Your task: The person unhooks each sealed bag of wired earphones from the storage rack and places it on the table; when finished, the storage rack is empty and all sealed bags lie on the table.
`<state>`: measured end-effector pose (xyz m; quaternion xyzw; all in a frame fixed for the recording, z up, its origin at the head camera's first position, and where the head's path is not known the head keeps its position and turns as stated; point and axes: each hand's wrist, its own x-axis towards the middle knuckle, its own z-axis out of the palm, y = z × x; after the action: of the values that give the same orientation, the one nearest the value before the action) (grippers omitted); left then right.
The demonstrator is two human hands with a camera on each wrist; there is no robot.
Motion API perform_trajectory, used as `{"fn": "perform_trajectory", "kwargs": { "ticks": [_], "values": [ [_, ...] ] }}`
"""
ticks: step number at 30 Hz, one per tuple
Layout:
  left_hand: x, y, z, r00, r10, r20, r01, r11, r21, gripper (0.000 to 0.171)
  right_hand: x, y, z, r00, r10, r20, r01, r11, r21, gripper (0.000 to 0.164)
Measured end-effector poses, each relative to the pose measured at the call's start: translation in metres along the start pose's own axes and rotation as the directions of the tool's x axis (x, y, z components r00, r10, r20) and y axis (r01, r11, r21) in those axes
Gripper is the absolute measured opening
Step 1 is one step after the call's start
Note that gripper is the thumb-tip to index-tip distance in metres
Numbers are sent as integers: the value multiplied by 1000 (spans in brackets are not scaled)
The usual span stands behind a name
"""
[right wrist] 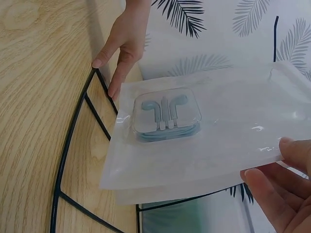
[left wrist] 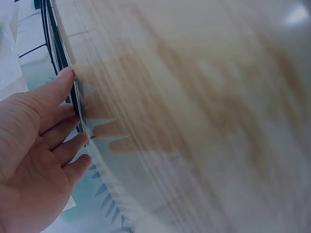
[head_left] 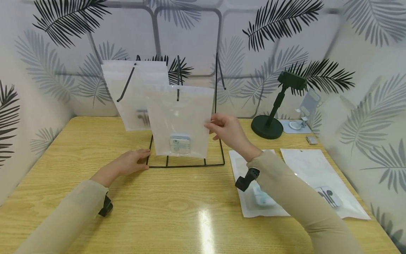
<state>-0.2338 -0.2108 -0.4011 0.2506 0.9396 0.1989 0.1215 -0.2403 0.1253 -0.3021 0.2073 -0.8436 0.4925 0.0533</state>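
A white plastic bag [head_left: 180, 116] with boxed earphones [right wrist: 167, 114] hangs by its top hole on the middle hook of a black wire rack [head_left: 187, 166]. My right hand [head_left: 229, 132] pinches this bag's right edge between thumb and fingers. A second bag layer shows right behind it in the right wrist view. My left hand [head_left: 131, 162] rests at the rack base's front left corner, thumb and fingertips touching the wire in the left wrist view. More white bags [head_left: 127, 91] hang on the left hook, partly covered by the middle bag.
Two flat white bags with earphones [head_left: 328, 195] lie at the right, one partly under my right forearm. A dark green stand [head_left: 268, 125], a pale phone holder [head_left: 306, 109] and a small silvery object [head_left: 312, 140] stand behind them. The rack's right hook [head_left: 220, 70] holds no bag.
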Motion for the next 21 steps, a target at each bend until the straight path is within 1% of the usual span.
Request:
{"fn": "perform_trajectory", "kwargs": {
  "ticks": [7,14,21],
  "values": [
    [-1,0,0,1000,5,2,-5,1000,2,60,1,-1,0,1000,-2,-14,3,1000,23,18],
    [-3,2,-2,999,37,-22,-38,999,-12,64,2,-1,0,999,-38,-34,39,999,29,15],
    [-2,1,0,1000,7,-5,-7,1000,-12,60,0,-1,0,997,-59,-47,61,997,42,13]
  ]
}}
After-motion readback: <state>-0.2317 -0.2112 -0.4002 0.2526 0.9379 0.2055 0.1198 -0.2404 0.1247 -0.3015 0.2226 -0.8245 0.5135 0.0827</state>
